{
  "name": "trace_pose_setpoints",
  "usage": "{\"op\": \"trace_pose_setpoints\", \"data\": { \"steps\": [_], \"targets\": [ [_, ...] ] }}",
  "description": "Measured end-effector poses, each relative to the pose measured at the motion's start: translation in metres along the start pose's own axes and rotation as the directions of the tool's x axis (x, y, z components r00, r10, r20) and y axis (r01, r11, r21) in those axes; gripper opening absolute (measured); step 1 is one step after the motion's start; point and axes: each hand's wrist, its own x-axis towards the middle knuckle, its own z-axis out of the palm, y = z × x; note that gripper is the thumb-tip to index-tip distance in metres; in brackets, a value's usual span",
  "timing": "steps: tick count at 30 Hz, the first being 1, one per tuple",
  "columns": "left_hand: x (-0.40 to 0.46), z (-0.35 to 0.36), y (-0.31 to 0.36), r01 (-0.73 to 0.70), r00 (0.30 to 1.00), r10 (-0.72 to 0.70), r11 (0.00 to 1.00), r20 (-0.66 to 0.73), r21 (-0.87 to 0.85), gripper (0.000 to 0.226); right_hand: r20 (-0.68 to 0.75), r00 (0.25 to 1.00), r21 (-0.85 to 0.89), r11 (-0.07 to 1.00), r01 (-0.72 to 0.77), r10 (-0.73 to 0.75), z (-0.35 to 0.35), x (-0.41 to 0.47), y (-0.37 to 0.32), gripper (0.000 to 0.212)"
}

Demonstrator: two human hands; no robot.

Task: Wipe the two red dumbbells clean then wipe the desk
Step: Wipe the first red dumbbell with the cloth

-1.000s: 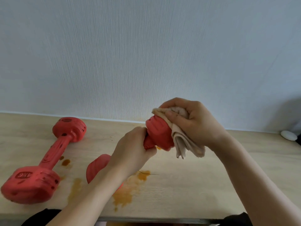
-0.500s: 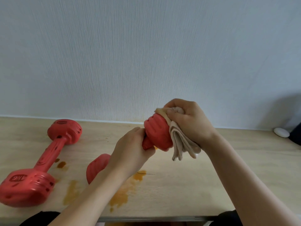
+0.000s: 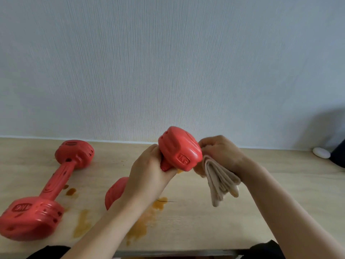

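My left hand (image 3: pixel 149 174) grips the handle of a red dumbbell (image 3: pixel 180 149), holding it tilted above the desk with its far head raised and its near head low by my forearm. My right hand (image 3: pixel 222 153) holds a folded beige cloth (image 3: pixel 220 182) against the right side of the raised head; the cloth's folds hang down below my hand. A second red dumbbell (image 3: pixel 56 178), speckled with dark spots, lies on the wooden desk (image 3: pixel 205 221) at the left. Orange-brown stains (image 3: pixel 140 225) mark the desk under my left forearm and beside the second dumbbell.
A white textured wall stands right behind the desk. A small white round object (image 3: pixel 321 152) and a dark object (image 3: pixel 338 156) sit at the far right of the desk. The desk's front edge runs along the bottom of the view.
The raised dumbbell head has turned, showing its embossed side. My right hand and cloth slid from over the top of the head to its right side, and the cloth hangs lower.
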Motion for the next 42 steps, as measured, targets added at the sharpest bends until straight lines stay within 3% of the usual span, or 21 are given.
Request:
{"op": "trace_pose_setpoints", "data": {
  "steps": [4, 7, 9, 10, 13, 16, 18, 21, 28, 33, 36, 42],
  "targets": [
    [0.002, 0.003, 0.001, 0.014, 1.0, -0.014, 1.0, 0.019, -0.009, 0.036, -0.229, 0.97, 0.136, 0.984, 0.114, -0.081, -0.012, 0.0, 0.002, 0.02],
    [0.003, 0.006, 0.0, 0.01, 0.999, -0.011, 1.0, 0.051, 0.021, 0.023, -0.389, 0.876, 0.179, 0.909, 0.376, -0.286, -0.022, 0.0, -0.02, 0.009],
    [0.004, 0.005, -0.001, 0.023, 0.998, -0.025, 0.999, 0.058, 0.029, 0.016, -0.418, 0.801, 0.122, 0.847, 0.517, -0.429, -0.017, 0.0, -0.036, 0.008],
    [0.004, 0.004, -0.001, 0.033, 0.998, -0.034, 0.999, 0.061, 0.023, 0.015, -0.389, 0.79, 0.084, 0.836, 0.543, -0.474, -0.011, -0.001, -0.043, 0.006],
    [0.005, 0.0, -0.002, 0.064, 0.994, -0.061, 0.997, 0.094, -0.034, 0.013, -0.164, 0.85, -0.032, 0.864, 0.503, -0.501, 0.003, -0.011, -0.051, 0.013],
    [0.005, -0.004, -0.003, 0.066, 0.994, -0.061, 0.996, 0.096, -0.053, 0.015, -0.004, 0.804, -0.211, 0.787, 0.581, -0.595, 0.008, -0.017, -0.053, 0.028],
    [0.005, -0.003, -0.004, 0.048, 0.994, -0.043, 0.998, 0.099, -0.05, 0.013, 0.028, 0.831, -0.222, 0.807, 0.546, -0.555, 0.007, -0.014, -0.057, 0.028],
    [0.004, -0.002, -0.005, 0.028, 0.996, -0.025, 0.999, 0.081, -0.032, 0.014, 0.114, 0.903, -0.066, 0.904, 0.422, -0.414, 0.003, 0.0, -0.061, 0.017],
    [0.006, 0.002, -0.004, -0.022, 0.996, 0.017, 0.998, 0.089, 0.058, 0.013, 0.149, 0.957, 0.172, 0.96, 0.221, -0.248, -0.002, 0.01, -0.052, 0.024],
    [0.006, 0.008, -0.002, -0.069, 0.993, 0.058, 0.993, 0.102, 0.1, 0.015, 0.026, 0.988, 0.205, 0.968, 0.144, -0.152, 0.0, 0.003, -0.039, 0.034],
    [0.008, 0.012, -0.002, -0.061, 0.996, 0.053, 0.993, 0.074, 0.106, 0.016, -0.07, 0.997, 0.338, 0.94, 0.049, -0.026, 0.006, -0.004, -0.033, 0.032],
    [0.016, 0.019, 0.002, -0.007, 0.998, -0.002, 0.991, 0.067, 0.137, 0.018, -0.286, 0.958, 0.362, 0.927, 0.095, 0.013, 0.01, -0.012, -0.024, 0.026]
  ]
}}
